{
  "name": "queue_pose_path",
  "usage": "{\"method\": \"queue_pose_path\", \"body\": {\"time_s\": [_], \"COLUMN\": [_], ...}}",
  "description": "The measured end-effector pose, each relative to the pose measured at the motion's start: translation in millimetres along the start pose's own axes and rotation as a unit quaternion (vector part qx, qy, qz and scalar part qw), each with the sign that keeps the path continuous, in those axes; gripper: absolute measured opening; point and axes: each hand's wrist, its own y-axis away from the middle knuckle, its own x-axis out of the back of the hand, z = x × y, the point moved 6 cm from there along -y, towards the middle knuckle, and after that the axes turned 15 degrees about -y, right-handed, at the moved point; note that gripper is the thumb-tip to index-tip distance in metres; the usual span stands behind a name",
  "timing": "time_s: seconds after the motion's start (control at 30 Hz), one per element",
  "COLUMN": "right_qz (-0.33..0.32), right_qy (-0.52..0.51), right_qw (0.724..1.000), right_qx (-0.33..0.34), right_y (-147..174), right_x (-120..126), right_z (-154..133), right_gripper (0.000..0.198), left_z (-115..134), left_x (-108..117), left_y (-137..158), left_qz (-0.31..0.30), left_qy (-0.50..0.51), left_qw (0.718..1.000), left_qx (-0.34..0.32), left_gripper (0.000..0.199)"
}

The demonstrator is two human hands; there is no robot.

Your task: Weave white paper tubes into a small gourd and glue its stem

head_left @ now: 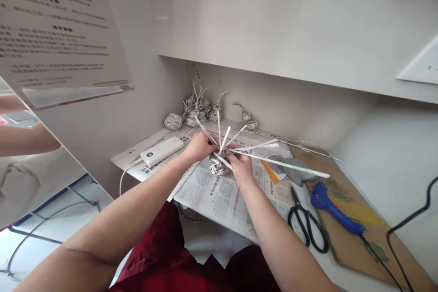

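Between my hands sits a small round woven ball of rolled newspaper (219,167), with several white paper strands (273,160) fanning out from its top. My left hand (201,147) pinches at the base of the strands on the left side. On the right, my right hand (242,167) has its fingers closed on the strands beside the top of the ball. One long strand reaches far out to the right past my right hand. The fingertips partly cover the spot where the strands meet the weave.
Newspaper (205,196) covers the desk. Several woven gourd shapes (196,112) stand in the back corner. A white power bank (162,150) with a cable lies left. Black-handled scissors (304,223) and a blue glue gun (337,210) on cardboard (345,251) lie right. A cabinet (273,32) overhangs the desk.
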Motion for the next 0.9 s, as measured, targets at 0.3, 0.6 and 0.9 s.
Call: {"method": "queue_pose_path", "body": {"time_s": [0.3, 0.6, 0.9], "right_qz": [-0.134, -0.139, -0.147], "right_qy": [0.166, 0.193, 0.2], "right_qw": [0.977, 0.969, 0.966], "right_qx": [0.026, 0.067, 0.068], "right_y": [8, 9, 11], "right_x": [-12, -15, -15], "right_z": [-9, -10, -2], "right_gripper": [0.048, 0.038, 0.037], "left_z": [-30, -15, -15], "left_x": [-6, 3, 10], "left_y": [-7, 3, 10], "left_qz": [-0.031, -0.044, -0.027], "left_qy": [0.229, 0.207, 0.124], "left_qw": [0.965, 0.975, 0.991], "left_qx": [0.124, 0.068, 0.034], "left_gripper": [0.026, 0.027, 0.012]}}
